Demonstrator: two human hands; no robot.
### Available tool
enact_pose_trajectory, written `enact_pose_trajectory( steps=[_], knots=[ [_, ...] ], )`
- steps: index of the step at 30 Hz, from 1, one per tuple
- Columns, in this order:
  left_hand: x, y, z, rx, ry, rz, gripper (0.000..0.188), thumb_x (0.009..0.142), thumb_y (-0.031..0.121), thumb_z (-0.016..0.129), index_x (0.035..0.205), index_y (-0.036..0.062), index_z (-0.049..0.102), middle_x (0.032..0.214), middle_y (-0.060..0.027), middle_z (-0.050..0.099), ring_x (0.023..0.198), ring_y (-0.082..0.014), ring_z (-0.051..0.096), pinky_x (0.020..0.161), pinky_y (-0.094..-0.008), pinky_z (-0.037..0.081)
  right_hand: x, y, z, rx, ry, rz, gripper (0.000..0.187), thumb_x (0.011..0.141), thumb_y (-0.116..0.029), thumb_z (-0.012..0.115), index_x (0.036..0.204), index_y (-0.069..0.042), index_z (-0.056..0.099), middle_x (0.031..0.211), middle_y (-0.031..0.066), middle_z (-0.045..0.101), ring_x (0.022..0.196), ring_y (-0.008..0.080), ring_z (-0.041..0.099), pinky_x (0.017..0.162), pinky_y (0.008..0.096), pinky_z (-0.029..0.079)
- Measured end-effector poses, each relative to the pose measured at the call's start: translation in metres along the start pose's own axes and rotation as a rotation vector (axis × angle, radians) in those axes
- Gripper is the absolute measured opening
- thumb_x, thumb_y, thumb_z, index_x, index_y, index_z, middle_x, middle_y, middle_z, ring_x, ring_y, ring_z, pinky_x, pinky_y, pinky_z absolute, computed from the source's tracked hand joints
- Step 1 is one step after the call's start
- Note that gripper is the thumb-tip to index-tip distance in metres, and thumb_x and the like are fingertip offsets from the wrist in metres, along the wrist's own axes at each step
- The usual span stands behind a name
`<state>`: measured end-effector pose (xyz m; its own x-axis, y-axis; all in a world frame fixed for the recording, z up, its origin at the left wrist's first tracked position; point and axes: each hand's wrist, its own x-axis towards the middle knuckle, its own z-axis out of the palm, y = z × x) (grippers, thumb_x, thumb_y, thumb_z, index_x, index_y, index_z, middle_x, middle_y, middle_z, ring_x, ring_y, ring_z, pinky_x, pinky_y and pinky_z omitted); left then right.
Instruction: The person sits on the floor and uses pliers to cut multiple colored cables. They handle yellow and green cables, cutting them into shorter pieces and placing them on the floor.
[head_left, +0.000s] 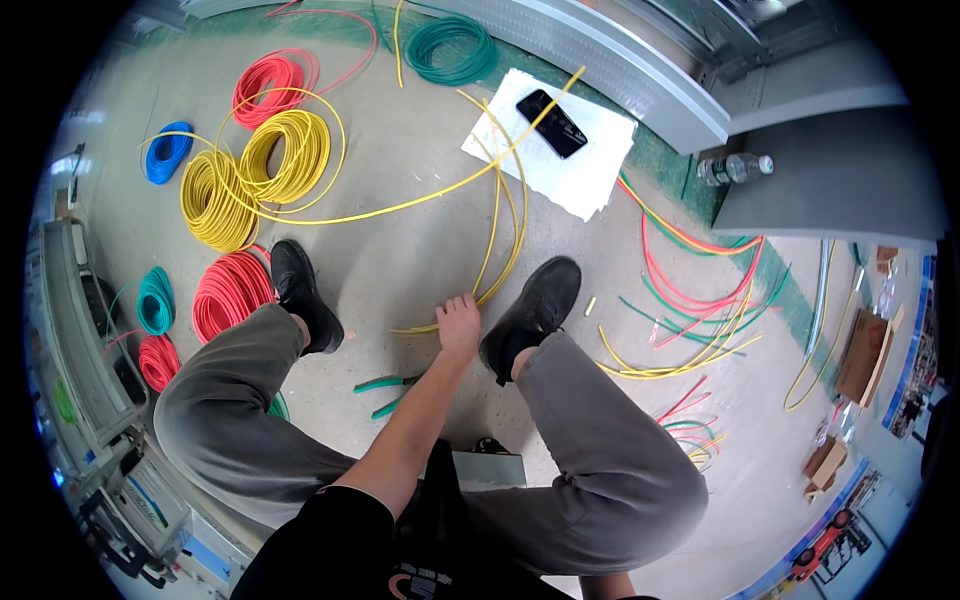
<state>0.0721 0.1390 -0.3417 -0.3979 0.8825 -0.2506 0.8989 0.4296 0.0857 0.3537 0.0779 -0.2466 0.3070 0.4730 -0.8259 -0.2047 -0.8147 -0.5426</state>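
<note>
My left hand (460,325) reaches down to the floor between my shoes, its fingers closed around a few cut lengths of yellow wire (520,225). These wires curve up from the fist toward the paper, and their short ends stick out on the other side. One long yellow wire (380,210) runs from the yellow coils across to the paper. Nearby, green-handled pliers (385,383) lie on the floor, partly covered by my forearm. Only a bit of my right arm shows at the lower edge; the right hand is out of view.
Left of me lie yellow coils (215,200), red coils (232,295) and a blue coil (168,153). A phone (552,123) rests on white paper (580,180). Cut wires (690,368) lie right, and a plastic bottle (735,169) by a grey metal cabinet (830,190).
</note>
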Motion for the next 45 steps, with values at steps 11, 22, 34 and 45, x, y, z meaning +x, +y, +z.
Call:
enact_pose_trajectory(
  steps=[11,22,34,45],
  knots=[
    [-0.011,-0.057,-0.091,-0.452,-0.240,-0.032,0.020,0.083,0.016,0.058,0.095,0.0004,0.054,0.084,-0.0239,0.062,0.074,-0.0408,0.063,0.070,-0.0497,0.050,-0.034,-0.125,0.045,0.118,-0.487,-0.080,0.020,0.095,-0.015,0.052,0.110,-0.001,0.054,0.083,0.0027,0.055,0.071,0.0115,0.051,0.061,0.0255,0.042],
    [-0.023,-0.120,-0.389,-0.567,-0.497,0.403,0.022,0.089,0.015,0.055,0.078,-0.0039,0.059,0.065,-0.0124,0.060,0.064,-0.0246,0.058,0.063,-0.0382,0.046,-0.303,-0.358,0.186,-0.981,-0.865,-1.495,0.028,0.088,-0.002,0.055,0.115,0.001,0.059,0.111,0.0126,0.064,0.104,0.0222,0.060,0.092,0.0320,0.044],
    [-0.092,-0.231,-0.511,-0.861,-0.431,0.385,0.039,0.097,0.034,0.051,0.084,-0.0008,0.064,0.067,-0.0049,0.061,0.049,-0.0115,0.048,0.047,-0.0267,0.040,-0.321,-0.271,0.259,-1.299,-1.402,-1.056,0.022,0.094,-0.019,0.055,0.086,0.000,0.060,0.060,0.0034,0.048,0.057,0.0133,0.044,0.054,0.0291,0.038],
    [-0.118,-0.274,-0.517,-1.625,-0.248,0.252,0.068,0.099,0.051,0.032,0.095,-0.0093,0.062,0.071,-0.0160,0.065,0.044,-0.0138,0.052,0.043,-0.0244,0.043,-0.341,-0.281,0.272,-1.122,-1.448,-0.931,0.019,0.095,-0.013,0.055,0.090,0.004,0.061,0.067,-0.0017,0.050,0.060,0.0051,0.040,0.053,0.0229,0.035]
  ],
)
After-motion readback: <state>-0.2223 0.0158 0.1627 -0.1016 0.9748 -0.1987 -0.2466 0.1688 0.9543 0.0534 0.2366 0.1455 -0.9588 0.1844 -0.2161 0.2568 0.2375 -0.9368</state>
